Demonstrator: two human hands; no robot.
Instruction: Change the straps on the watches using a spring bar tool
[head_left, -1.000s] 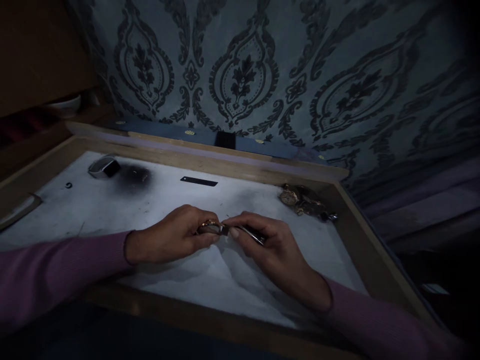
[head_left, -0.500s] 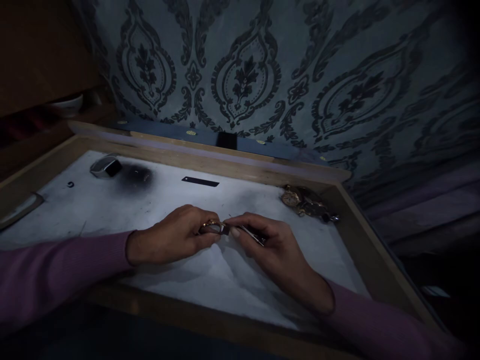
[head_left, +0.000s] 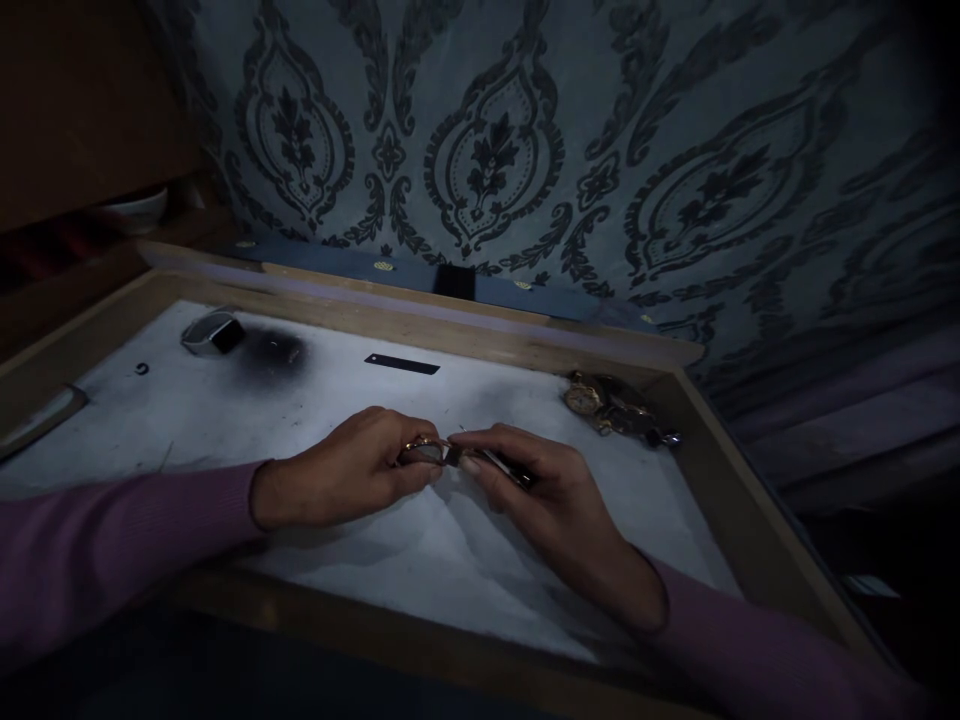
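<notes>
At centre, watch [head_left: 422, 453]: the fingers of my left hand [head_left: 345, 475] grip its 9 o'clock side, I judge to steady it and leave 3 o'clock reachable.
Right hand [head_left: 559, 490]: I have its fingers narrow around a slim piece [head_left: 516, 470], tool or strap I can't tell, just beside the watch.
12 o'clock: strip [head_left: 402, 364], flat on the desk [head_left: 420, 306].
2 o'clock: pile [head_left: 587, 401], perhaps cornered for elbow room.
</notes>
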